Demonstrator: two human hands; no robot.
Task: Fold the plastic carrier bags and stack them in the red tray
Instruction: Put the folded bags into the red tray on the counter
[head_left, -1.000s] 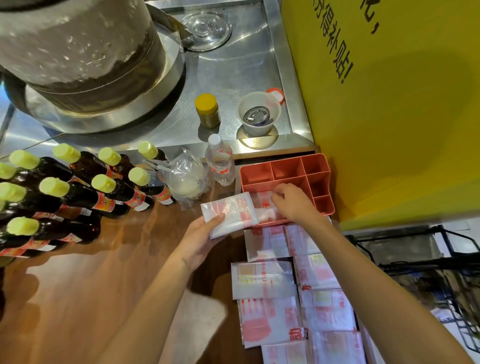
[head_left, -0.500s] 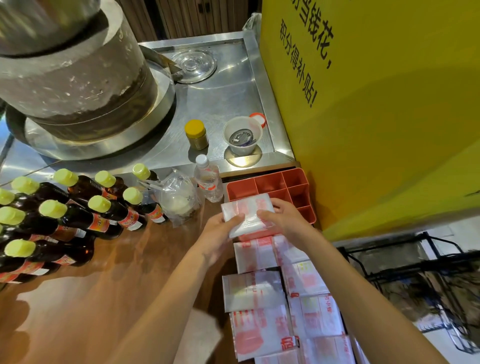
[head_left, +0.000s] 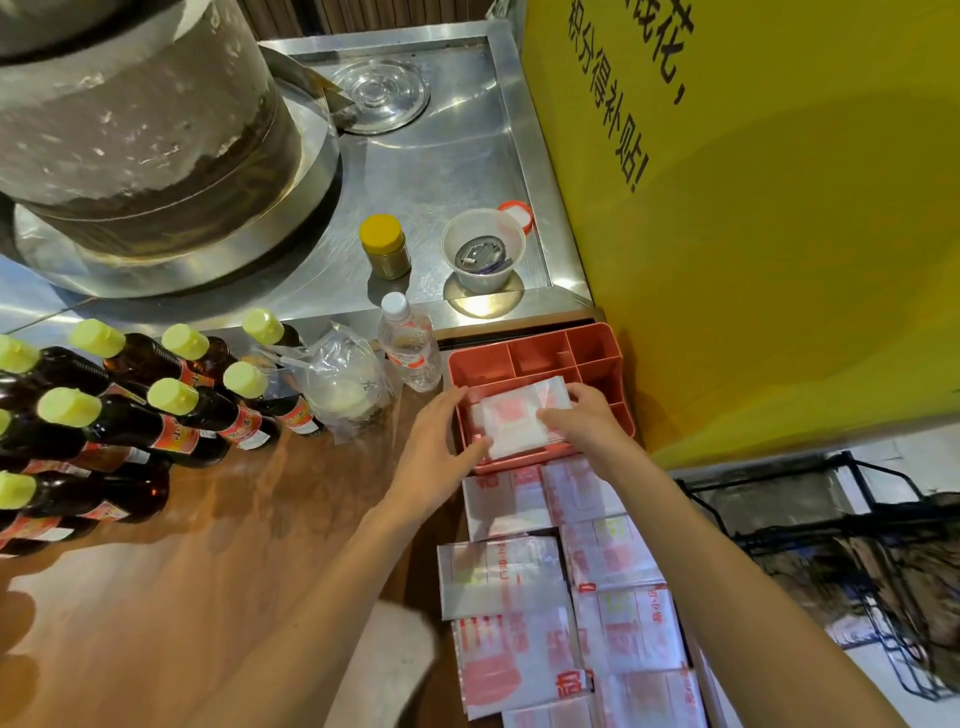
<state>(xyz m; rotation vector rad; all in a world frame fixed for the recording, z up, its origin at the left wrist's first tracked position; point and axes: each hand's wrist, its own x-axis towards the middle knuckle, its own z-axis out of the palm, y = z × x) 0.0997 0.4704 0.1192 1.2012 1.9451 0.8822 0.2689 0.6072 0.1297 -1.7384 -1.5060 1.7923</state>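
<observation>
Folded bag (head_left: 514, 423) now down in red tray (head_left: 540, 358), apparently under both flat-fingered grips (head_left: 434, 441) (head_left: 579, 415).

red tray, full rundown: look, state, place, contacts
The red tray looks like moulded plastic, split by dividers into several small compartments at the back and right and one large front compartment. It sits upright on the wooden counter against the yellow panel. A folded bag lies in the large compartment; the left hand touches its left wall, the right hand presses the bag.
</observation>
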